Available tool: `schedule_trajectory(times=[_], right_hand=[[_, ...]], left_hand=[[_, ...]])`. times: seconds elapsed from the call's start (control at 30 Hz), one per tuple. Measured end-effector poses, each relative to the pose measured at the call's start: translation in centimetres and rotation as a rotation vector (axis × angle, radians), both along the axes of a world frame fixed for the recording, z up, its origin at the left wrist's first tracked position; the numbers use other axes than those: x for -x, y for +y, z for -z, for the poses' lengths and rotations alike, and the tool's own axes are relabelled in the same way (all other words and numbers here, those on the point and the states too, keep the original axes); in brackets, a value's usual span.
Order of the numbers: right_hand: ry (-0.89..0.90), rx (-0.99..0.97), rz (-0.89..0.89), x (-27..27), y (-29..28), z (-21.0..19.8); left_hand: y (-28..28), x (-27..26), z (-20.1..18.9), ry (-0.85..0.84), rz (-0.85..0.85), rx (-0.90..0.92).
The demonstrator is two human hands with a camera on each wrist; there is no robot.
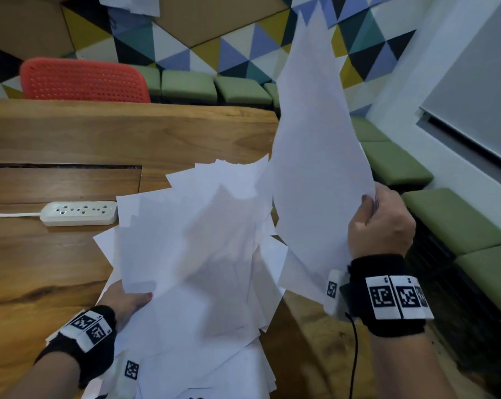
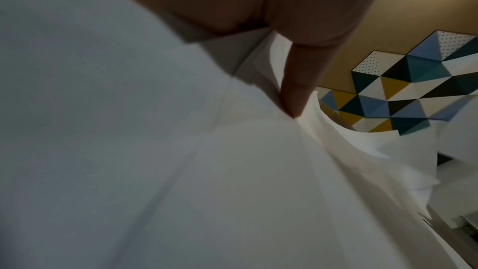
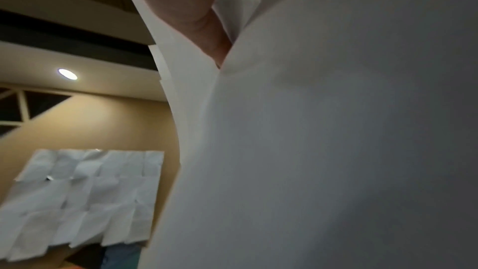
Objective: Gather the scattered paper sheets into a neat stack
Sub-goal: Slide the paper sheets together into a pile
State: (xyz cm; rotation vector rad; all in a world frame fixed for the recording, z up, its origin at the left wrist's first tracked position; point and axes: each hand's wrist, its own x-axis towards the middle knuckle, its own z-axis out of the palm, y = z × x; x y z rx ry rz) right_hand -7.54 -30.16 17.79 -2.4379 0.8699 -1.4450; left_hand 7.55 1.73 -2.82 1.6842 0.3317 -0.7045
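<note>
Paper sheets (image 1: 203, 254) are fanning out messy over the wooden table (image 1: 42, 260), lifted off it. Left hand (image 1: 125, 302) is pinching the lower corner, right hand (image 1: 380, 223) is gripping a raised bunch near the power strip (image 1: 79, 213) side.

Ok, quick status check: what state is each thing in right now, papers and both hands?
Left hand: grips the near edge of a fanned, uneven bunch of white paper sheets, lifted and sagging.
Right hand: pinches a few tall white paper sheets, held upright and curved.
Loose white sheets: lying unaligned on the wooden table.
White power strip: on the table, nothing visibly plugged in.
</note>
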Motion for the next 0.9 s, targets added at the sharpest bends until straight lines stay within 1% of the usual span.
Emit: schedule_trajectory(times=[0.07, 0.13, 0.2, 0.27, 0.33, 0.4, 0.47, 0.53, 0.63, 0.73, 0.83, 0.9], right_hand=[[-0.061, 0.052, -0.055, -0.4, 0.7, -0.9], [-0.11, 0.027, -0.102, -0.7, 1.3, -1.7], [-0.151, -0.096, -0.152, -1.0, 1.7, -1.9], [-0.139, -0.288, -0.198, -1.5, 1.8, -1.1], [-0.057, -0.497, -0.264, -1.8, 2.0, 0.9], [0.081, -0.662, -0.307, -1.8, 2.1, 3.6], [0.235, -0.763, -0.308, -1.3, 1.7, 6.2], [0.36, -0.83, -0.326, -0.6, 0.9, 8.2], [0.514, -0.95, -0.389, -0.4, 0.4, 9.6], [0.552, -1.066, -0.483, -0.9, 0.8, 10.0], [0.563, -1.148, -0.519, -2.1, 0.8, 10.1], [0.534, -1.236, -0.551, -2.9, 0.7, 10.3]], left_hand=[[-0.1, 0.1, -0.1, -0.006, -0.001, 0.006], [-0.1, 0.1, -0.2, -0.019, -0.002, 0.002], [-0.2, 0.3, -0.5, -0.017, -0.004, 0.014], [-0.1, 0.4, -0.6, -0.004, -0.001, 0.021], [0.0, 0.4, -0.8, 0.004, 0.014, 0.014], [0.3, 0.2, -1.0, 0.016, 0.041, -0.008], [0.8, -0.2, -1.2, 0.02, 0.06, -0.006], [1.3, -0.8, -0.9, 0.075, 0.048, 0.013], [2.2, -1.4, -0.3, 0.185, 0.026, 0.076], [1.7, -0.7, -2.1, 0.18, 0.052, 0.075], [1.3, -0.3, -3.2, 0.189, 0.056, 0.113], [1.1, 0.1, -3.3, 0.117, 0.079, 0.103]])
